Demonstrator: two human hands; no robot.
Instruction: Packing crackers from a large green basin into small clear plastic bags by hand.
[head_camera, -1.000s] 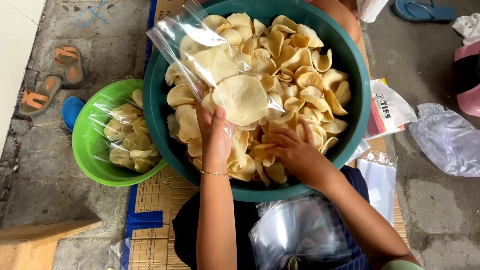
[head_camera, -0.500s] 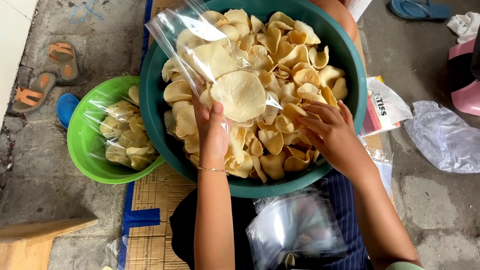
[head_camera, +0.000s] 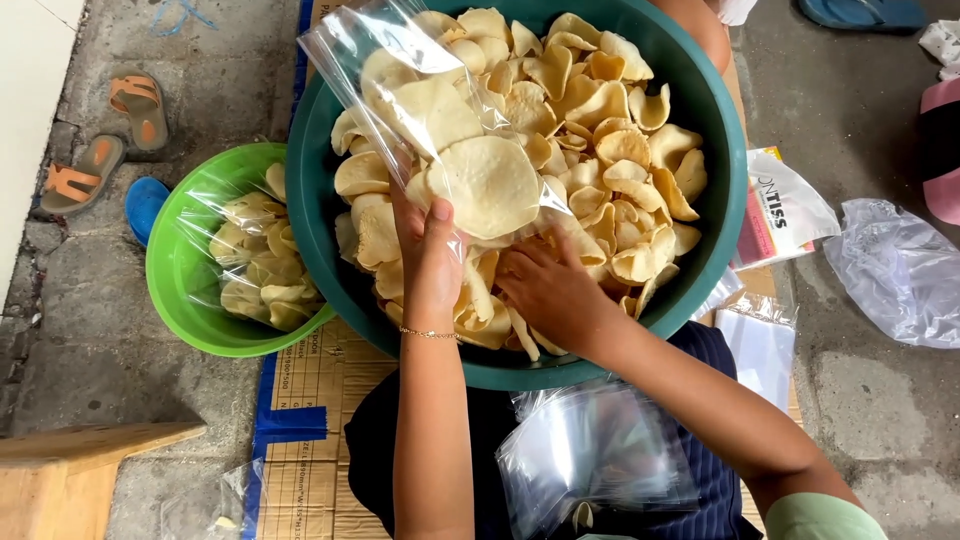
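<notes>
A big dark green basin (head_camera: 720, 170) is heaped with pale round crackers (head_camera: 600, 130). My left hand (head_camera: 430, 260) grips the mouth of a clear plastic bag (head_camera: 400, 90) that lies over the heap with a few large crackers inside. My right hand (head_camera: 550, 290) is palm down among the crackers at the basin's near side, fingers closed on some of them. A thin bracelet circles my left wrist.
A lime green bowl (head_camera: 180, 290) at left holds filled bags of crackers. A stack of empty clear bags (head_camera: 600, 460) lies on my lap. Sandals (head_camera: 100, 140) lie on the concrete at far left, loose plastic (head_camera: 900, 270) at right, a wooden stool (head_camera: 70, 470) bottom left.
My right hand rose to the open bag half a second ago and has come back down into the crackers at the near side. The left hand keeps the bag in place.
</notes>
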